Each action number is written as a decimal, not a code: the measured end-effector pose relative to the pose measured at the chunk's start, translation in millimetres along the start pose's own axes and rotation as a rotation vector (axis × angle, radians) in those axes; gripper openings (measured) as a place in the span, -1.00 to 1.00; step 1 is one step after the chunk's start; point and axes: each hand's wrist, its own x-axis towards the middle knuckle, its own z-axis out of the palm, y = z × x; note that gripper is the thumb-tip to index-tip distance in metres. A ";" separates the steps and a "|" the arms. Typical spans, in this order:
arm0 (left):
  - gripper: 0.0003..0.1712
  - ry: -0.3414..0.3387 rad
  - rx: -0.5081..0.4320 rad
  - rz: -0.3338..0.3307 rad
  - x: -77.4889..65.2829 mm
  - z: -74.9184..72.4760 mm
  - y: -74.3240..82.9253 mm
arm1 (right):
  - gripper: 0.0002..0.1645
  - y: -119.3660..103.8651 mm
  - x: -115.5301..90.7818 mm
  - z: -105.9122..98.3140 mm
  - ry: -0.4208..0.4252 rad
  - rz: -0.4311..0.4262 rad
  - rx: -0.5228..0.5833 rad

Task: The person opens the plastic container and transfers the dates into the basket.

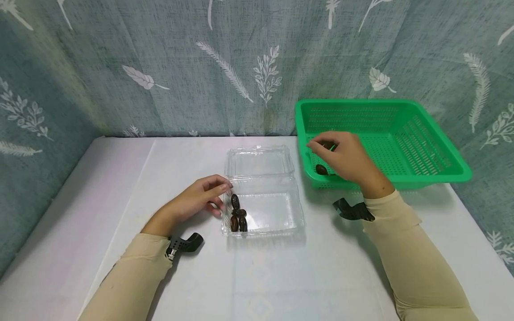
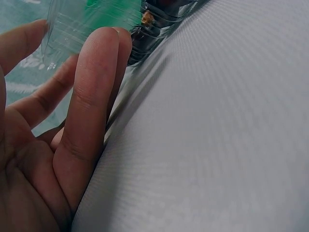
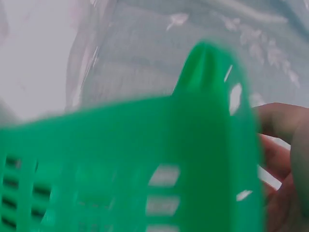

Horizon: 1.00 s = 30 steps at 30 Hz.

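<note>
Your beige sleeves [image 1: 126,281] are reaching in from 5 and 7 o'clock.
Head view: your left hand [image 1: 196,200] is touching the clear container [image 1: 277,214] at its 9 o'clock rim, fingers parted; dark dates [image 1: 234,201] are sitting inside at 8 o'clock. Toward 2 o'clock, your right hand [image 1: 343,154] is hanging over the green basket [image 1: 441,178], a lone date [image 1: 321,169] lying below; whether its bent fingers are pinching another, I cannot tell. Left wrist view: your parted fingers are meeting the container. Right wrist view: the basket is partly hiding your fingers.
</note>
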 end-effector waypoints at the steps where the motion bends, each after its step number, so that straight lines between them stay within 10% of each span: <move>1: -0.51 -0.002 -0.001 0.001 0.3 -0.4 0.1 | -0.75 -3.8 -0.6 2.2 0.014 -0.022 0.008; 30: -0.52 -0.011 0.001 0.000 -0.3 -0.9 2.3 | -0.76 -52.9 -21.5 85.7 -0.215 -0.343 0.158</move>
